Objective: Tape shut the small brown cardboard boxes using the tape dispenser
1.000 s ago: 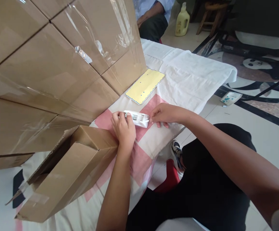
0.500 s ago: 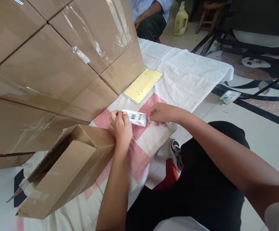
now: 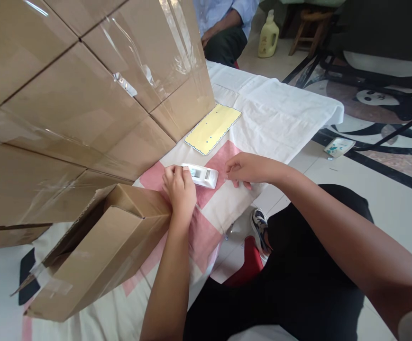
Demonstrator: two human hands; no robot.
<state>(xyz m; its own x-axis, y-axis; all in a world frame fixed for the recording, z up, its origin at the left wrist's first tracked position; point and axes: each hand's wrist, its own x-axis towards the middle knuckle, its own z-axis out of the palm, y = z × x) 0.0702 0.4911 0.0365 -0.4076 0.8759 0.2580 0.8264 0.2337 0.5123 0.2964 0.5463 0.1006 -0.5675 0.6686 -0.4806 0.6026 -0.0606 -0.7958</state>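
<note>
A small white oblong plastic case [image 3: 211, 178] with a dark window lies on the pink-and-white cloth [image 3: 206, 237]. Curled around its left end is my left hand [image 3: 180, 185], fingers closed on it. Just off the other end, with a short gap between, my right hand [image 3: 243, 168] has thumb and forefinger pinched together; whatever they may hold is too small to make out. Beyond the hands lies a flat yellow card [image 3: 213, 129] with a scalloped blue edge.
Taped cardboard boxes [image 3: 95, 109] are stacked along the left. An opened carton [image 3: 102, 255] stands by my left forearm. Past the white cloth [image 3: 280, 99] a seated person [image 3: 223, 28] rests a hand on a knee. A yellow jug [image 3: 268, 38] stands on the floor.
My right hand has drawn away to the right from the white case, opening a gap. My left hand still holds the case in nearly the same place.
</note>
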